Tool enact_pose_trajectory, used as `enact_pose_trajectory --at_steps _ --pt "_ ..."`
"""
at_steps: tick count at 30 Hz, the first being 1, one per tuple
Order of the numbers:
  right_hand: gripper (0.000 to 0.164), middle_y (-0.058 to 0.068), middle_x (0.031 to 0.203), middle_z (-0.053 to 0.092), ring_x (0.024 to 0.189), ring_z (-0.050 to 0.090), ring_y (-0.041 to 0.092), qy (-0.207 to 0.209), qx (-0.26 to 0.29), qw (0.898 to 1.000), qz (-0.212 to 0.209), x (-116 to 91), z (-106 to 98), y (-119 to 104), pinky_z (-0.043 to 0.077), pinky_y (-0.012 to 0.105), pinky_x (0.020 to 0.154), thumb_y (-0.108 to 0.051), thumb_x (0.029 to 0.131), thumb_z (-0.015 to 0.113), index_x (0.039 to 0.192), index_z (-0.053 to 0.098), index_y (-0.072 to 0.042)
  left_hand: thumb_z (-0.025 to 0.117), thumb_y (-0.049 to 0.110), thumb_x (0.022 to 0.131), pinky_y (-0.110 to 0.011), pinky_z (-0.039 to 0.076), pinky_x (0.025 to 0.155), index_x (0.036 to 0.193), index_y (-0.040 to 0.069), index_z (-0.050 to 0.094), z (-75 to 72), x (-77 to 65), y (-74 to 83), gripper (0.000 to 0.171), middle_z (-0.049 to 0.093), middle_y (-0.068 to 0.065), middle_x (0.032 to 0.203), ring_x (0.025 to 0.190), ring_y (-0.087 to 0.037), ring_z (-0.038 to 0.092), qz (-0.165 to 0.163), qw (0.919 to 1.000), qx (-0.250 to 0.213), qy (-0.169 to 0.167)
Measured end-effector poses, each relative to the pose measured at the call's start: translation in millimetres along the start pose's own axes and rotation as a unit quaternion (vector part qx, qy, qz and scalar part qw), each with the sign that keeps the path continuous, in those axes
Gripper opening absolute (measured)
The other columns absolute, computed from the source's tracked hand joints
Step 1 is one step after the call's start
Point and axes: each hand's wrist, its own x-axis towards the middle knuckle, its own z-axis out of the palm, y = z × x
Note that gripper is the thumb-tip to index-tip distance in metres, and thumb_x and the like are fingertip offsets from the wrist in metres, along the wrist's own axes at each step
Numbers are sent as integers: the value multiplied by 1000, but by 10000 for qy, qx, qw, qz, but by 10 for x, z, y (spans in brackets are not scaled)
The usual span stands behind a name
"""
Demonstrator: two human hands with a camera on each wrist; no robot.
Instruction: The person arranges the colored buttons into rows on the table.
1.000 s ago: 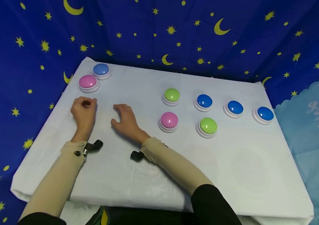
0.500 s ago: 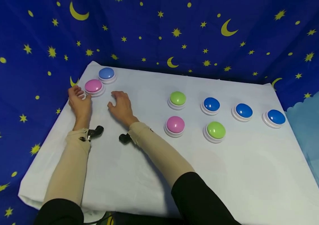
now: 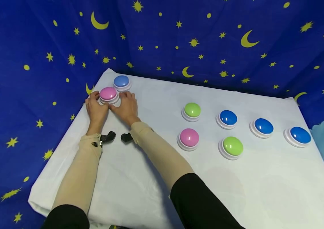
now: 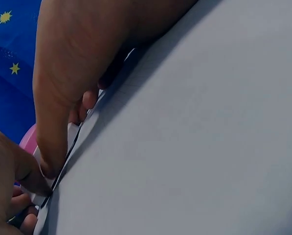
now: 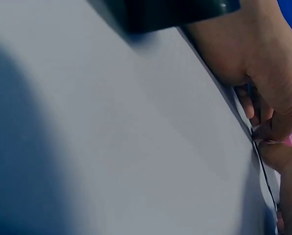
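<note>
A pink dome button (image 3: pixel 108 93) on a round white base sits near the table's far left corner, with both hands around it. My left hand (image 3: pixel 95 111) holds the base from the left, fingers along its side and thumb at the front. From the right, my right hand (image 3: pixel 128 107) grips the same base, its thumb close to the left thumb. Both wrist views show thumbs pressed at the lower edge of the base, low over the white cloth; only a sliver of the pink dome (image 4: pixel 28 139) appears. Just behind stands a light blue dome button (image 3: pixel 121 81).
Farther right on the white-covered table (image 3: pixel 156 178) stand green buttons (image 3: pixel 192 109) (image 3: pixel 232 146), another pink button (image 3: pixel 189 137) and three darker blue buttons (image 3: pixel 228 117) in a slanting row. A blue star-patterned curtain (image 3: pixel 162 38) borders the back and left edges.
Both hands have moved forward to the pink button at the far left. The left reached its side first, then the right closed in, and both now hold the base. The head view has shifted.
</note>
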Motion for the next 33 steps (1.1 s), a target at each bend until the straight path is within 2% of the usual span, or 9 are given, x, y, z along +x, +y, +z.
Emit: enact_pose_trajectory --at_steps 5,11,15,18,23,28,33 --pt "75 1 135 63 122 55 20 109 41 9999 3 -17 1 24 45 31 104 -64 81 83 135 65 -15 60 -8 84 -41 38 116 142 -2 56 2 -64 -3 59 67 -20 139 132 -34 51 -23 9995 -262 156" --pt "76 4 130 63 121 55 21 11 180 9998 -121 -145 -61 142 44 28 106 -57 81 87 132 60 -8 61 -10 86 -32 38 104 133 -3 63 42 -220 18 47 70 -21 125 113 -33 60 96 9982 -530 267" --pt "76 8 130 61 123 54 22 -24 455 9985 -310 -316 -118 177 44 28 107 -52 82 88 132 58 -3 57 -16 85 -23 40 94 128 -3 65 4 -375 37 46 69 -21 119 106 -27 60 255 9973 -635 268" --pt "78 9 130 59 124 53 22 -81 621 9970 -462 -483 -154 210 44 27 107 -50 80 89 133 57 -2 55 -19 83 -20 42 88 126 -4 66 -55 -566 61 47 66 -21 116 100 -24 58 356 9973 -626 156" --pt "82 9 129 59 122 53 22 -148 806 9945 -654 -817 -256 324 45 29 105 -51 77 91 133 55 -3 63 -17 85 -17 45 82 127 -8 67 -153 -974 96 43 62 -24 114 93 -22 58 571 9963 -632 -152" --pt "82 8 127 61 120 55 21 -114 1073 9913 -751 -1164 -410 458 48 31 102 -48 74 93 133 57 -3 64 -19 83 -12 46 80 131 -10 66 -232 -1338 139 49 61 -25 113 90 -21 57 825 9929 -741 -422" --pt "82 10 127 61 119 56 23 -43 1353 9870 -866 -1555 -612 599 50 35 100 -43 71 96 131 58 -3 64 -24 78 -10 48 81 131 -10 67 -269 -1732 229 55 57 -27 115 94 -23 56 982 9847 -1244 -727"
